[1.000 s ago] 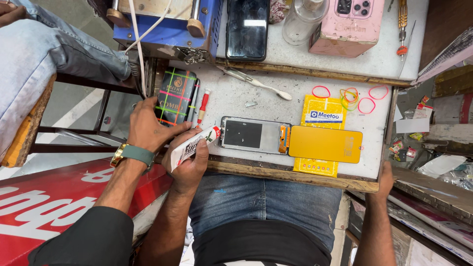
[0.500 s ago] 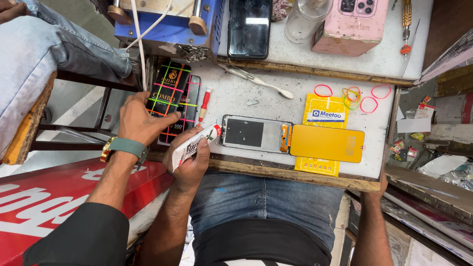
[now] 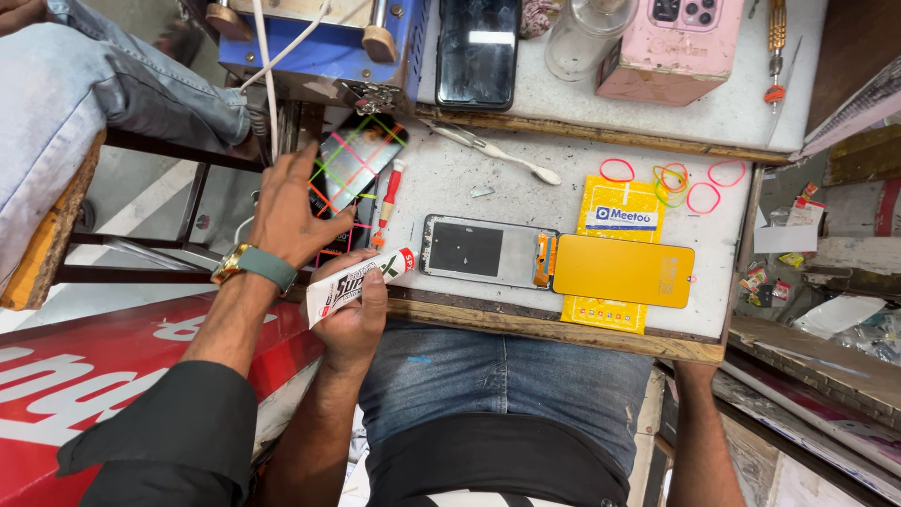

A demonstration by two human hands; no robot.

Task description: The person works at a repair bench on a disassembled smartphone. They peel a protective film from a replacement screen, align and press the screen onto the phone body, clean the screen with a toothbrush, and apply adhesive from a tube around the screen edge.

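A: Obs. 1, far left. What is up and to the left of the grip?

B: A co-worker's hand (image 3: 286,211), with a watch on the wrist and a black sleeve. It holds a dark phone panel (image 3: 358,158) crossed with green, pink and yellow bands. The panel is tilted, with its far end raised.

A: Obs. 2, the grip itself?

B: The left hand (image 3: 349,314) is at the near edge of the tabletop (image 3: 563,113). Its grip is closed around a glue tube (image 3: 361,282).

A: How does the tube look?

B: It is white with red and black print and a red nozzle. It lies slantwise, nozzle pointing up and to the right, past the fingers.

A: Right of the grip?

B: A red-handled screwdriver (image 3: 389,202) is just above the nozzle. An open phone frame (image 3: 488,252) is just beside the nozzle. Touching the frame's far end is a yellow back cover (image 3: 624,270), which lies on a yellow packet (image 3: 624,211). Loose rubber bands (image 3: 671,183) are further off.

A: The other grip?

B: Only the right forearm (image 3: 696,432) shows. The right hand is hidden behind the tabletop edge, so I cannot tell its grip.

A: Change against the earlier frames?

B: The banded panel lay flat under the co-worker's hand and is now lifted and tilted. The tube and left hand have barely moved. One second ago the right hand showed at the tabletop edge.
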